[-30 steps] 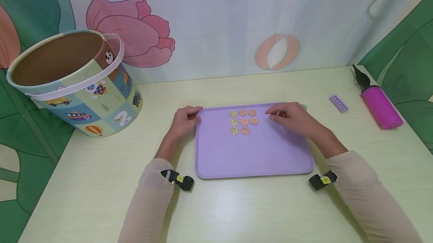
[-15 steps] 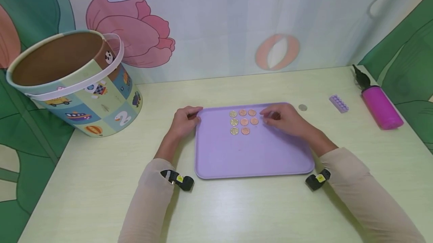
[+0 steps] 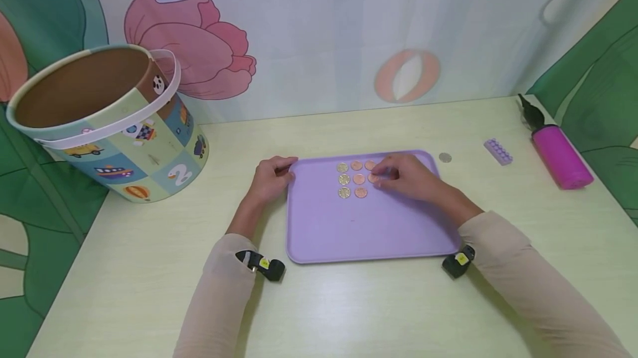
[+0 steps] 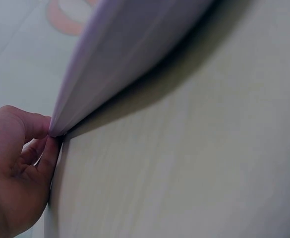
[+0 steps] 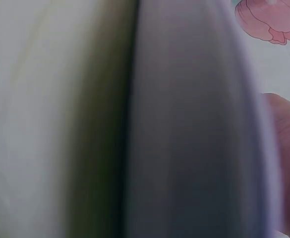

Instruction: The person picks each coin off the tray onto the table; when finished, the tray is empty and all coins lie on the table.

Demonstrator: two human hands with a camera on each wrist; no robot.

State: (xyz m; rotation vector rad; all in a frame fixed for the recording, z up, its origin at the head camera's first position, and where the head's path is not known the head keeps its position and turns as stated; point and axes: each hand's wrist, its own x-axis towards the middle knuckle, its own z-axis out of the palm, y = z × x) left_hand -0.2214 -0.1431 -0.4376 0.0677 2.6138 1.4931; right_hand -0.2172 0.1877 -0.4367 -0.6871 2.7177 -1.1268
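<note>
A lilac tray lies on the table, bearing coins in neat rows. Three gold-coloured coins form the left column, with several copper coins to their right. My left hand pinches the tray's far left corner; the left wrist view has thumb and fingers meeting on that corner. Over the tray, my right hand is bent down with thumb and forefinger close together, right at the right-hand copper coins and partly covering them. I cannot tell whether a coin sits between those fingertips. The right wrist view is mostly filled by the tray's side.
A silver coin lies on the table just beyond the tray's far right corner. Farther right are a purple toy brick and a magenta hand pump with a black nozzle. A large patterned bucket with a white handle stands at left.
My right hand has moved left across the tray to the copper coins, uncovering the silver coin on the table. The left hand keeps its place at the corner.
</note>
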